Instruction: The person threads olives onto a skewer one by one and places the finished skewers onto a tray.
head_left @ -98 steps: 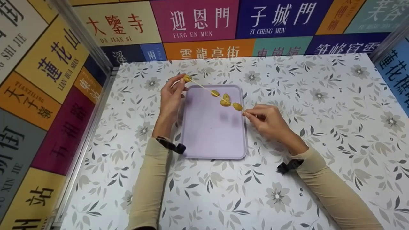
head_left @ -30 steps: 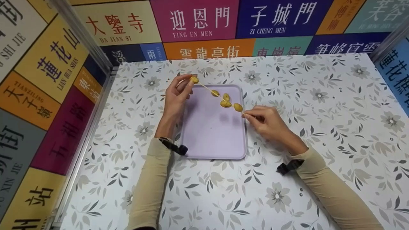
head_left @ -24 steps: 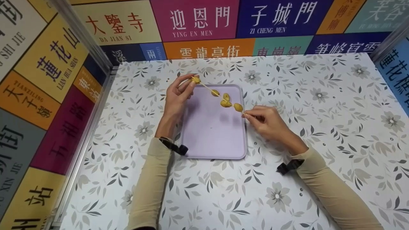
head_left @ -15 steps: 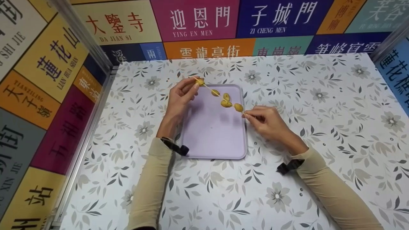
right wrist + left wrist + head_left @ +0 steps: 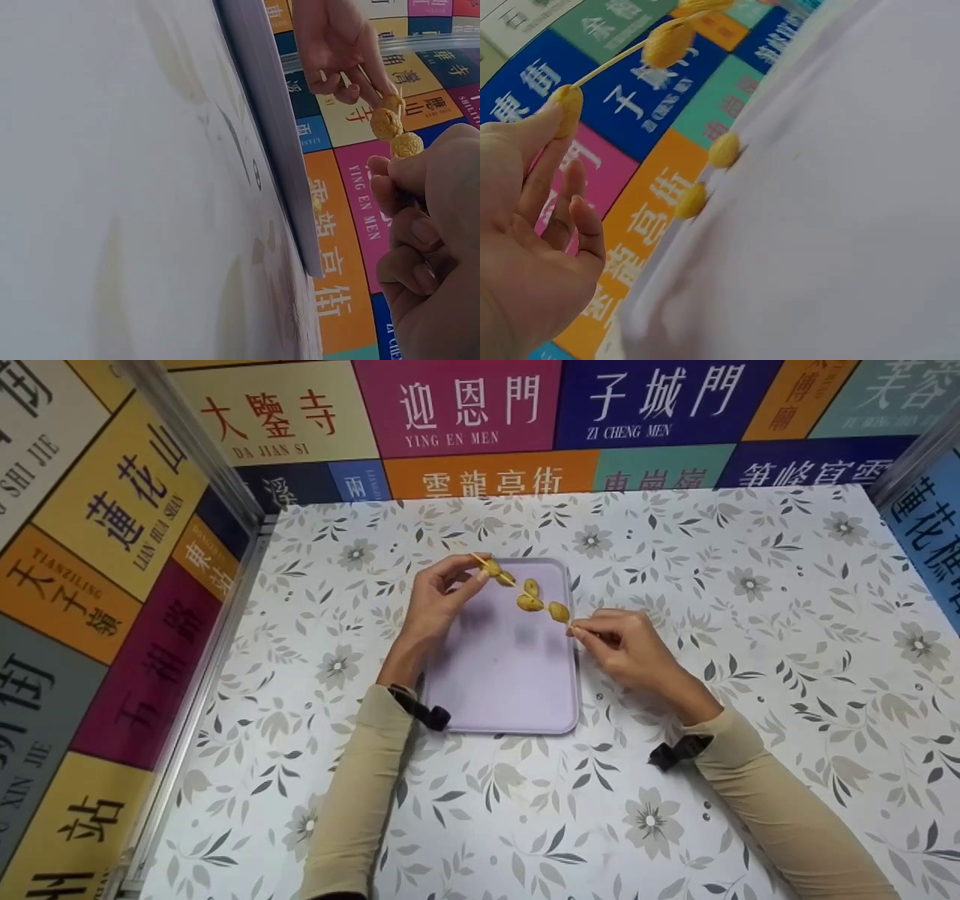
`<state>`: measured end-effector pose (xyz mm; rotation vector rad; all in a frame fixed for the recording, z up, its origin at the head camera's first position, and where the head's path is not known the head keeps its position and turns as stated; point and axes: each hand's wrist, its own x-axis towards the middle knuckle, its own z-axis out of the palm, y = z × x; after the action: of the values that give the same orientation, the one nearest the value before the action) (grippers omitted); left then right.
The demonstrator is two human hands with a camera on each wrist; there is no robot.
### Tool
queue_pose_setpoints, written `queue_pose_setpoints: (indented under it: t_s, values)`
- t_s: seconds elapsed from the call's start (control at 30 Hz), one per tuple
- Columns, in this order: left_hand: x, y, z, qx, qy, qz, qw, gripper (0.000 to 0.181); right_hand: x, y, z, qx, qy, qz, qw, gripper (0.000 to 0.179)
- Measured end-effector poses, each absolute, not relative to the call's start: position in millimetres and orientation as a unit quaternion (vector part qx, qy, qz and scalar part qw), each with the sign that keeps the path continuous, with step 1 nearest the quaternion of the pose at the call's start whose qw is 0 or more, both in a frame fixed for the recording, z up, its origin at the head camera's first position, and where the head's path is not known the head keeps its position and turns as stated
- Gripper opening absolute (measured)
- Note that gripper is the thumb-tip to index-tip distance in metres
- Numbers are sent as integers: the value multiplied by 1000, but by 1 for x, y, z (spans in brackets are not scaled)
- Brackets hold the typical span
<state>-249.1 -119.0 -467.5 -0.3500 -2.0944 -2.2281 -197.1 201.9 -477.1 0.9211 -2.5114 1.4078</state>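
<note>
Skewer is held in the air over the far part of a lilac tray, slanting across the head view from upper left to lower right, with three yellow balls on it. The person's left hand is clamped on the far ball with thumb and fingertips, near the skewer's far end; a short bit of the tip sticks out past it. The lower fingers of that hand bend loosely and hold nothing.

Further along the skewer sits the second ball, well apart from the far ball. The third ball is just beyond, nearest the other hand. The right hand pinches the near end of the skewer between thumb and forefinger, just beside the tray's right edge, its other fingers folded in.

Two loose balls lie on the tray near its far edge, apart from each other: one loose ball and its neighbour. Soft shadows fall on the tray below the skewer.

The tray lies flat on a white bench printed with grey flowers and leaves. Both sleeves are tan, with a black camera strapped at each wrist. Behind stands a wall of coloured panels with large lettering.
</note>
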Motion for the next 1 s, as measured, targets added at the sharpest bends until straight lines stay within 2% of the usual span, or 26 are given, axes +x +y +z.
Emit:
queue_pose_setpoints:
  t_s: [0.3, 0.7, 1.0]
  values:
    - [-247, -114, -467, -123, -674, -728, 24, 30, -196, 200, -475, 290, -829, 474, 58, 16]
    - [-247, -106, -467, -99, -652, -752, 14, 40, -196, 200, -477, 293, -830, 463, 104, 13]
    - [-246, -105, -467, -99, -659, -746, 3, 39, -195, 201, -478, 304, -822, 474, 85, 15]
